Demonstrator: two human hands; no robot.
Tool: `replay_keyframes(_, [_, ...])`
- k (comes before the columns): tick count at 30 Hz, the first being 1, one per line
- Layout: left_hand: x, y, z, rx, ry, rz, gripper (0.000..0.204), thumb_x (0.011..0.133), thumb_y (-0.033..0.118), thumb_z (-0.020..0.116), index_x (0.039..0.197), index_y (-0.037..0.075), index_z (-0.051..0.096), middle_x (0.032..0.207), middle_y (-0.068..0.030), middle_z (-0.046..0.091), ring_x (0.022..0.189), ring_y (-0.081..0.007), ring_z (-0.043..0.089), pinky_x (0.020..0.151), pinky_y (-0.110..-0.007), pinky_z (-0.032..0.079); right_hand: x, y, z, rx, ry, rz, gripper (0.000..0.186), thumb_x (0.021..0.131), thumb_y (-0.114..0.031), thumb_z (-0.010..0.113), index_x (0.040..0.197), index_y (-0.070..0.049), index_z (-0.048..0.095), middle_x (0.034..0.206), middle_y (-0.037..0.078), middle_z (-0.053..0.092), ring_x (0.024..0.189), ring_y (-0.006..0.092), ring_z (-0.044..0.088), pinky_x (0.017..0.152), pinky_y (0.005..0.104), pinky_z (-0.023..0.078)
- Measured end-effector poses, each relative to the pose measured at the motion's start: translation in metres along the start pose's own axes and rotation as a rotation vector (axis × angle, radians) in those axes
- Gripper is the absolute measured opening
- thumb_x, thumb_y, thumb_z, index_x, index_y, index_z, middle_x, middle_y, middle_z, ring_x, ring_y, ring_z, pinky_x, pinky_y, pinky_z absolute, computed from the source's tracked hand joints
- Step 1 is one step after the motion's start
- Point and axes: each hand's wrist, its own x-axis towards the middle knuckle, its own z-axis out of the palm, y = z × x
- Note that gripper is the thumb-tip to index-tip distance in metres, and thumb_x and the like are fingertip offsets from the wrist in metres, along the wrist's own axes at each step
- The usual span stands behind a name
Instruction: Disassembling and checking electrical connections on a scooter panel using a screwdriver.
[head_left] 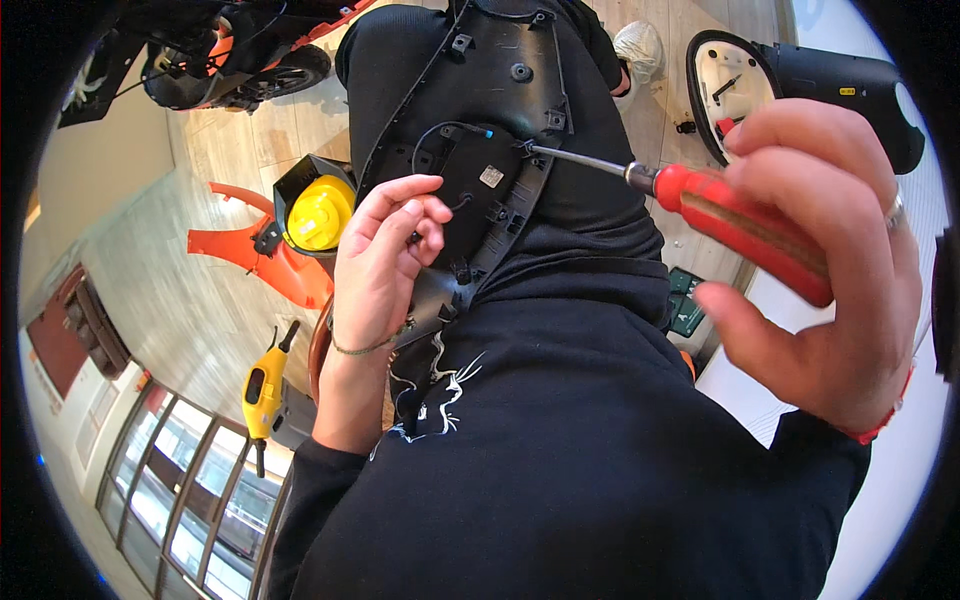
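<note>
A black plastic panel [508,52] lies along my lap, its ribbed inner side up. On it sits a flat, dark oblong part [473,165] with a small square label and a thin black cable [462,203]. Another thin lead ends in a blue-tipped connector [488,133]. The fingers of my left hand [385,235] are curled over the panel's left side, closed at the thin black cable. My right hand [830,230] has its fingers round the red handle of a screwdriver [735,220], thumb apart below it. The screwdriver's tip meets the panel's right edge at a screw post.
An orange plastic body panel [235,242] lies on the floor at left beside a black holder with a yellow round part [320,213]. A yellow-and-grey handlebar unit [265,390] is lower left. A black case with a white lining [735,75] holds small parts at upper right.
</note>
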Motion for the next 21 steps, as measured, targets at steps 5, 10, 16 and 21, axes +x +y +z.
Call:
replay_keyframes(5, [-0.010, 0.016, -0.014, 0.004, 0.026, 0.090, 0.021, 0.093, 0.010, 0.048, 0.109, 0.000, 0.056, 0.074, 0.0006, 0.049, 0.055, -0.0032, 0.038, 0.048, -0.016, 0.028, -0.005, -0.003, -0.001, -0.123, -0.044, -0.135, 0.046, 0.063, 0.006, 0.075, 0.103, 0.000, 0.054, 0.090, 0.018, 0.058, 0.072, 0.0249, 0.061, 0.058, 0.0274, 0.049])
replay_keyframes(10, [-0.014, 0.031, -0.035, 0.056, 0.147, 0.212, 0.022, 0.093, 0.012, 0.045, 0.109, -0.001, 0.054, 0.070, 0.0019, 0.041, 0.054, -0.0041, 0.033, 0.046, -0.017, 0.026, -0.003, 0.004, 0.007, -0.197, 0.026, 0.074, 0.039, 0.070, -0.007, 0.076, 0.102, 0.001, 0.056, 0.080, 0.014, 0.058, 0.063, 0.0258, 0.061, 0.055, 0.0276, 0.048])
replay_keyframes(16, [-0.009, 0.041, -0.062, 0.130, 0.235, 0.288, 0.023, 0.094, 0.012, 0.046, 0.110, -0.002, 0.054, 0.070, 0.0020, 0.040, 0.054, -0.0043, 0.033, 0.046, -0.018, 0.026, -0.001, 0.001, 0.008, -0.095, -0.033, -0.070, 0.038, 0.063, 0.003, 0.075, 0.097, 0.001, 0.056, 0.092, 0.016, 0.056, 0.075, 0.0283, 0.062, 0.059, 0.0289, 0.050])
replay_keyframes(21, [0.000, 0.040, -0.073, 0.328, 0.265, 0.226, 0.022, 0.095, 0.014, 0.046, 0.108, 0.000, 0.058, 0.067, 0.0043, 0.042, 0.053, -0.0013, 0.034, 0.046, -0.016, 0.027, 0.000, 0.000, 0.010, -0.215, -0.020, 0.130, 0.033, 0.065, 0.001, 0.075, 0.093, 0.001, 0.057, 0.092, 0.014, 0.057, 0.074, 0.0257, 0.061, 0.058, 0.0266, 0.050])
